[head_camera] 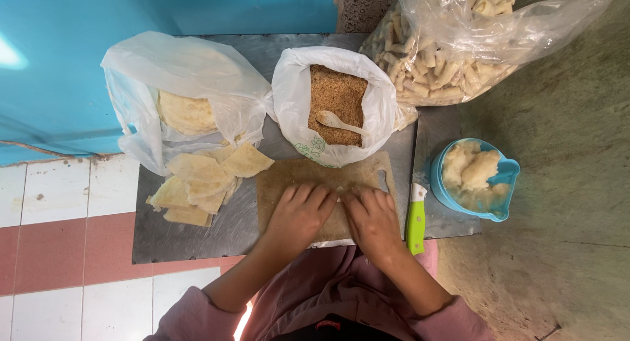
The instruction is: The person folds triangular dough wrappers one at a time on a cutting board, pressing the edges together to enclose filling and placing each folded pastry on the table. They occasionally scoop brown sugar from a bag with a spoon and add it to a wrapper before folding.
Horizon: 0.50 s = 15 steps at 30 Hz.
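Note:
My left hand (298, 215) and my right hand (374, 219) lie palm down, side by side, on a wooden cutting board (282, 177). Their fingertips meet over something pale that they mostly hide; I cannot tell what it is. Just beyond the board stands a white plastic bag of brown crumbs (338, 95) with a pale spoon (336, 122) lying in it. A pile of cut, pale yellow wrapper sheets (203, 180) lies left of the board. To the right of my right hand rests a knife with a green handle (415, 224).
Everything rests on a grey metal tray (190, 239) set on a tiled floor. A bag of round wrappers (187, 111) sits far left. A clear bag of rolled pieces (446, 52) is far right. A blue bowl of white paste (476, 177) stands at the right.

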Each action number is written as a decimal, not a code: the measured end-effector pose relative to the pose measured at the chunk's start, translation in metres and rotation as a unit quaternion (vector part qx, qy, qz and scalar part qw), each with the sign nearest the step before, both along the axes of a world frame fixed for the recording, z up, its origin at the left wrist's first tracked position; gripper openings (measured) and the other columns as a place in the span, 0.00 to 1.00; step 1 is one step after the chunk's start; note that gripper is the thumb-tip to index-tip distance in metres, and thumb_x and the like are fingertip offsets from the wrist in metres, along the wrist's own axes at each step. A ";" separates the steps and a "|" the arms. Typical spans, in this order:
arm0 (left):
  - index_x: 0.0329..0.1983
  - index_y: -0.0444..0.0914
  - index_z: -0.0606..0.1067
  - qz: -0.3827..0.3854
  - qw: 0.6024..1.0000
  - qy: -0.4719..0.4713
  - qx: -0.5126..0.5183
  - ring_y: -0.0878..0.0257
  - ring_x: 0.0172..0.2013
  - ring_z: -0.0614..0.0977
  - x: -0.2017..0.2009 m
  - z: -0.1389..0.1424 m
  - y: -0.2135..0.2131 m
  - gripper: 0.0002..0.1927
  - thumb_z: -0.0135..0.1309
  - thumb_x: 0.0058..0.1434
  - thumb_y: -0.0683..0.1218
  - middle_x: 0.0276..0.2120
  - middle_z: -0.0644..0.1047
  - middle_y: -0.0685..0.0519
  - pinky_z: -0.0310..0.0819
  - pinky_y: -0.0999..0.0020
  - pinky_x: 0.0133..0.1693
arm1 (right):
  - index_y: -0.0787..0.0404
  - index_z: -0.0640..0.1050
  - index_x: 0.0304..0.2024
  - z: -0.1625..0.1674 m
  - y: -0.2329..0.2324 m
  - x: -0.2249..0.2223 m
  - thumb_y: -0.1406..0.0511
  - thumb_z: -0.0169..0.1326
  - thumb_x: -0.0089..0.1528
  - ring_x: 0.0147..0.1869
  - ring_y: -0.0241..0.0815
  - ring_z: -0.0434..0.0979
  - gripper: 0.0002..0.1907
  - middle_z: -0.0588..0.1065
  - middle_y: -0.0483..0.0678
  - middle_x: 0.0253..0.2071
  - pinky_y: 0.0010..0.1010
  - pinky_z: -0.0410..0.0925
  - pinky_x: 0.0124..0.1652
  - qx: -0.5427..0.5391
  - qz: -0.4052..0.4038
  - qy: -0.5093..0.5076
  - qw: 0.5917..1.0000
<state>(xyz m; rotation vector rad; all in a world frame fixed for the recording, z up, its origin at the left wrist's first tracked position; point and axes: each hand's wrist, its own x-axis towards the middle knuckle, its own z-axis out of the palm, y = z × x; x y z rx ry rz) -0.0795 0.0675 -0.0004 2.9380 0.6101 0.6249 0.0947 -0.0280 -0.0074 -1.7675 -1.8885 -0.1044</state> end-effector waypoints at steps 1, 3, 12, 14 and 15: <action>0.56 0.35 0.76 0.009 1.000 -0.001 0.002 0.55 0.52 0.75 0.000 0.001 -0.002 0.21 0.50 0.59 0.43 0.51 0.75 0.50 0.68 0.59 0.53 | 0.61 0.80 0.53 0.001 -0.001 0.000 0.69 0.59 0.59 0.50 0.50 0.72 0.18 0.74 0.51 0.47 0.39 0.64 0.49 -0.006 -0.008 -0.019 1.000; 0.61 0.34 0.75 0.026 1.000 -0.001 0.004 0.55 0.54 0.74 -0.001 0.003 -0.005 0.25 0.49 0.59 0.42 0.55 0.74 0.49 0.67 0.59 0.55 | 0.63 0.79 0.54 0.001 0.000 -0.001 0.67 0.60 0.60 0.52 0.52 0.72 0.19 0.74 0.52 0.49 0.40 0.64 0.50 0.017 -0.016 -0.005 1.000; 0.64 0.31 0.71 0.087 0.996 -0.028 0.020 0.53 0.57 0.71 0.009 -0.006 -0.001 0.26 0.49 0.66 0.49 0.66 0.70 0.46 0.63 0.55 0.56 | 0.62 0.78 0.56 0.006 0.014 0.002 0.63 0.57 0.62 0.58 0.50 0.71 0.20 0.74 0.52 0.54 0.40 0.61 0.54 -0.012 -0.024 -0.080 0.996; 0.65 0.33 0.72 0.100 0.993 -0.057 -0.009 0.52 0.56 0.72 0.005 -0.007 0.001 0.27 0.52 0.63 0.48 0.62 0.71 0.44 0.64 0.55 0.54 | 0.64 0.78 0.56 0.008 0.017 0.000 0.62 0.57 0.62 0.58 0.50 0.71 0.21 0.73 0.53 0.55 0.41 0.61 0.54 -0.008 -0.035 -0.103 0.994; 0.65 0.35 0.72 0.104 0.992 -0.071 -0.024 0.51 0.56 0.73 0.001 -0.007 0.002 0.28 0.53 0.62 0.48 0.60 0.71 0.44 0.65 0.55 0.53 | 0.65 0.79 0.56 0.009 0.020 -0.002 0.61 0.57 0.61 0.57 0.51 0.71 0.22 0.73 0.53 0.54 0.41 0.61 0.53 -0.008 -0.039 -0.104 0.994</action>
